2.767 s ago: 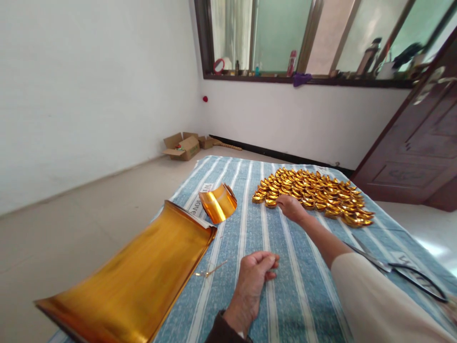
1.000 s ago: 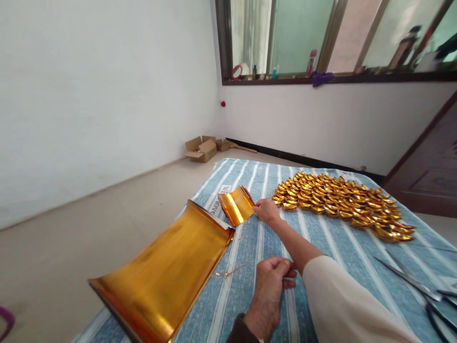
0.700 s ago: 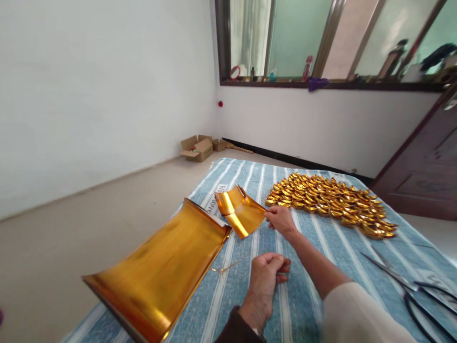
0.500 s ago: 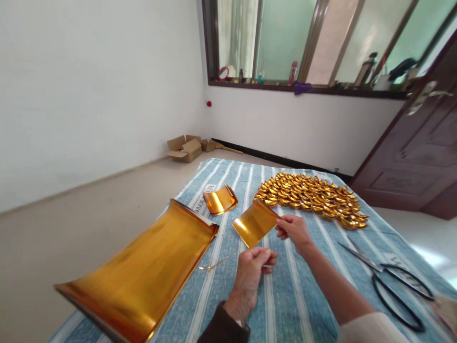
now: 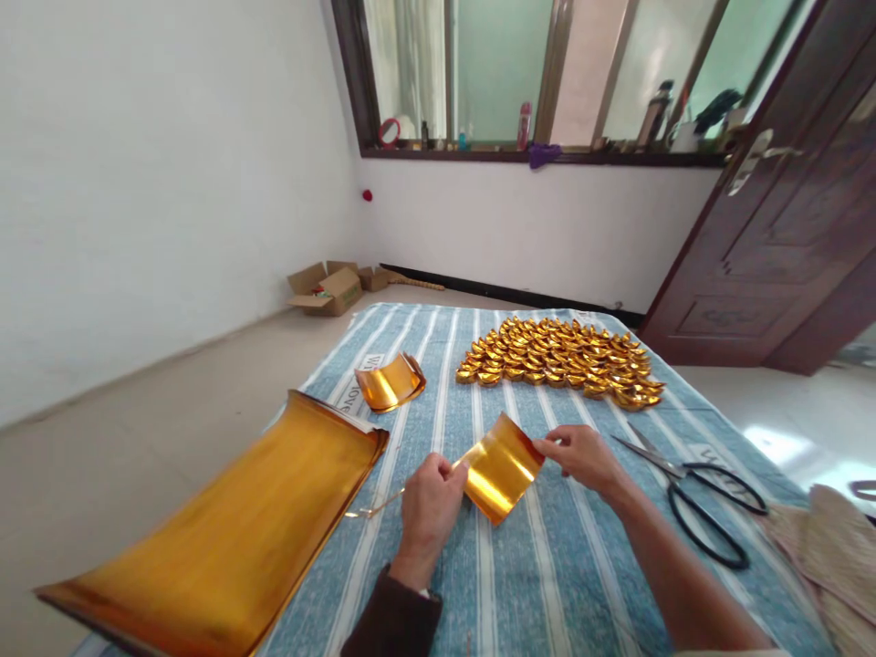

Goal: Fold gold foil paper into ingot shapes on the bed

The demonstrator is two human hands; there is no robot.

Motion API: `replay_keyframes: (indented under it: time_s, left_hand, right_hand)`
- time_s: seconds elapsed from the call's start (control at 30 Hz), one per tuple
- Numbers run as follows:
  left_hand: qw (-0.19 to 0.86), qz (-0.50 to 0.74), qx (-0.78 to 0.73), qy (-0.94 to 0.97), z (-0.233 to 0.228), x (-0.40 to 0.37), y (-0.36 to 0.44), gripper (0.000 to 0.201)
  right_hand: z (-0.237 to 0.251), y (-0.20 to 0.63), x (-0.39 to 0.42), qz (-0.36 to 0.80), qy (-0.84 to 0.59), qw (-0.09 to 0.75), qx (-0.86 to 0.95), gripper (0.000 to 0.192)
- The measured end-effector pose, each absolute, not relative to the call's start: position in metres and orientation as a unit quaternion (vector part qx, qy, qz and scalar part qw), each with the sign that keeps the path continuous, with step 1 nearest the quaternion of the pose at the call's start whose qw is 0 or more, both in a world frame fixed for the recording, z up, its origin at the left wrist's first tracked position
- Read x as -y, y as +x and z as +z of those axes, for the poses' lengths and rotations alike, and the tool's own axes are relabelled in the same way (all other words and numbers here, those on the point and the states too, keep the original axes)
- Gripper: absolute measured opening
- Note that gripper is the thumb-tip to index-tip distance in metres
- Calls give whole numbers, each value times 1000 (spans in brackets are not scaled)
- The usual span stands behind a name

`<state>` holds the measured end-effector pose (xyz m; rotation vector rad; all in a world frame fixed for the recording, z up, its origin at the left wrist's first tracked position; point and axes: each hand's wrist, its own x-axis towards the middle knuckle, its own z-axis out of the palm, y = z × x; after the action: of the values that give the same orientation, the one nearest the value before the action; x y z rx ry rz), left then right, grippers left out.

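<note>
Between my hands, above the striped cloth, is a small square sheet of gold foil paper (image 5: 503, 470), slightly curved and shiny. My left hand (image 5: 432, 502) pinches its left corner between thumb and finger. The opposite, right corner is pinched by my right hand (image 5: 581, 456). Left of my left hand lies a stack of large gold foil sheets (image 5: 212, 529), its edges curling up. A smaller stack of cut gold foil pieces (image 5: 390, 383) rests farther back. Many folded gold ingots (image 5: 561, 360) are massed beyond my right hand.
Black-handled scissors (image 5: 691, 484) lie with blades apart right of my right forearm. Thin foil strips (image 5: 373, 506) lie near my left hand. The blue striped cloth (image 5: 452, 584) covers the table. A beige cloth (image 5: 828, 538) sits at the right edge; an open cardboard box (image 5: 328, 290) stands on the floor.
My left hand has reached the foil sheet's left corner and pinched it. My right hand keeps its hold, and the sheet has come nearer me. The camera view has turned rightward.
</note>
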<state>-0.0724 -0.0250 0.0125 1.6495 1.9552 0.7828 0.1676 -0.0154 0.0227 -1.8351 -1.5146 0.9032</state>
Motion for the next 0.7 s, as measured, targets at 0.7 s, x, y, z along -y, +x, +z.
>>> replay_keyframes:
  time_s: [0.7]
  left_hand:
    - [367, 266, -665, 594, 16, 26, -61, 20]
  right_hand:
    - [3, 184, -1, 495, -630, 316, 509, 8]
